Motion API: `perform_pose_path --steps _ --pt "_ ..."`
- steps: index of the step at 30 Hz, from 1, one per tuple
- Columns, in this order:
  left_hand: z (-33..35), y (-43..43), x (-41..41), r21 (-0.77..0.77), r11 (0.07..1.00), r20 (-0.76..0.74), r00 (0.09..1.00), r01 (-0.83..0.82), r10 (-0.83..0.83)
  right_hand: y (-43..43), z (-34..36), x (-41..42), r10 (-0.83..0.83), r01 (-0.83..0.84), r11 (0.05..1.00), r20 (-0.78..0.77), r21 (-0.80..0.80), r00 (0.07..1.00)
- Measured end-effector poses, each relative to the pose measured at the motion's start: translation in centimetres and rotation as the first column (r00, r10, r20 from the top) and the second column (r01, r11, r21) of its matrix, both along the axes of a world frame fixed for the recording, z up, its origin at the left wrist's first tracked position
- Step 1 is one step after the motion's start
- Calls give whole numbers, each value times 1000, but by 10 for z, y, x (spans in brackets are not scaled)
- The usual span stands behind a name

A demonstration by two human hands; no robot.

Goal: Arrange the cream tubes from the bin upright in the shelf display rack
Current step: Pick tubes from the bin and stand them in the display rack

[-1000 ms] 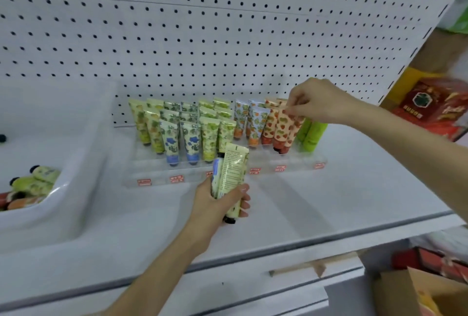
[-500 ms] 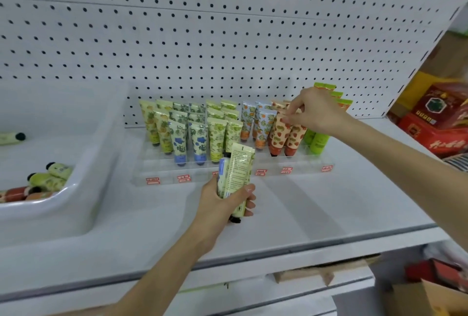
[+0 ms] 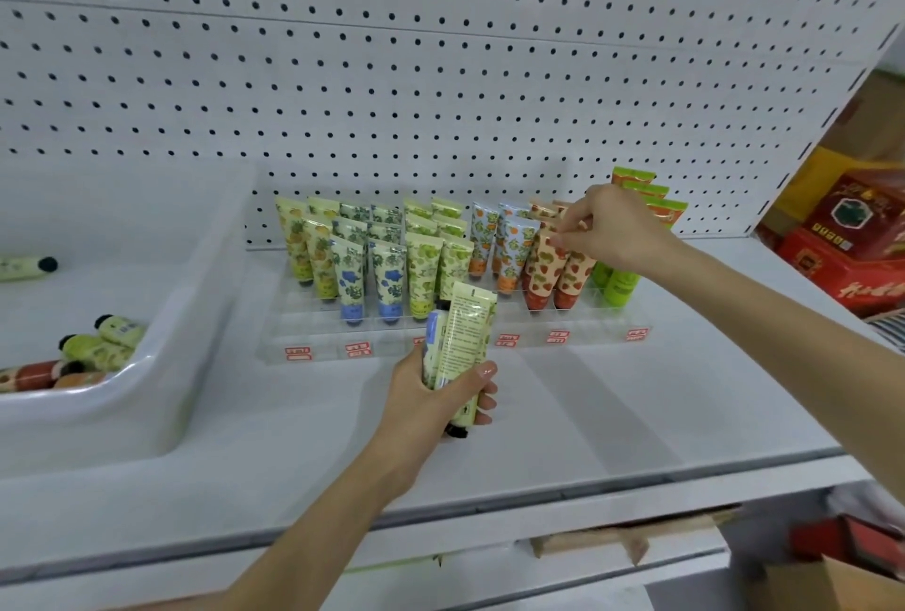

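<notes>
A clear display rack [image 3: 578, 324] on the white shelf holds several cream tubes upright in rows. My left hand [image 3: 431, 395] grips two or three tubes [image 3: 463, 336] upright in front of the rack, caps down. My right hand [image 3: 609, 231] reaches over the rack's right part and pinches the top of a strawberry-print tube [image 3: 543, 267] standing in its slot. Green tubes [image 3: 619, 282] stand behind and to the right of that hand. The white bin [image 3: 161, 365] at the left holds more tubes [image 3: 98, 346] lying flat.
A white pegboard [image 3: 440, 71] backs the shelf [image 3: 636, 414]. Red boxes [image 3: 852, 238] sit to the right beyond the shelf's end. Cardboard boxes [image 3: 832, 581] lie on the lower level at bottom right. Red price labels [image 3: 507, 341] line the rack's front.
The camera has drifted, so the scene sits lower and further right in the frame. My right hand stays at the strawberry-print tubes, now lower on them. My left hand keeps its tubes.
</notes>
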State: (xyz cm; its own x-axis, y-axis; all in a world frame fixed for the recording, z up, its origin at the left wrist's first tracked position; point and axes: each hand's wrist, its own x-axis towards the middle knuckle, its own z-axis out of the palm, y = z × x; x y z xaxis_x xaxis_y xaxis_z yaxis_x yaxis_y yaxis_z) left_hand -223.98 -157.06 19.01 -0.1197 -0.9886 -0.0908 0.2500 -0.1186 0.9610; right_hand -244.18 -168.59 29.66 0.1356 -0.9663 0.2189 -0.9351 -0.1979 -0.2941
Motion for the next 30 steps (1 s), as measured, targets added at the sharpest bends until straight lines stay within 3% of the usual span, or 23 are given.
perform_pose_path --steps 10,21,23,25,28,30 --pt "-1 -1 1 -8 1000 -11 1000 6 -6 -5 0 2 37 -37 999 -91 -1 995" --pt "-1 -2 1 -3 1000 -12 1000 11 -11 1 8 2 28 -28 1000 -76 0 997" --pt "-1 -2 2 -5 1000 -20 1000 14 -14 10 14 4 11 -13 999 -22 -49 1000" --pt "0 -2 2 -8 1000 -21 1000 20 -20 24 17 7 34 -25 997 129 -72 991" --pt "0 -1 3 -16 999 -13 999 36 -36 55 11 23 139 -188 981 484 54 864" --pt "1 0 4 -19 998 -11 999 52 -52 68 0 36 167 -291 948 575 130 801"
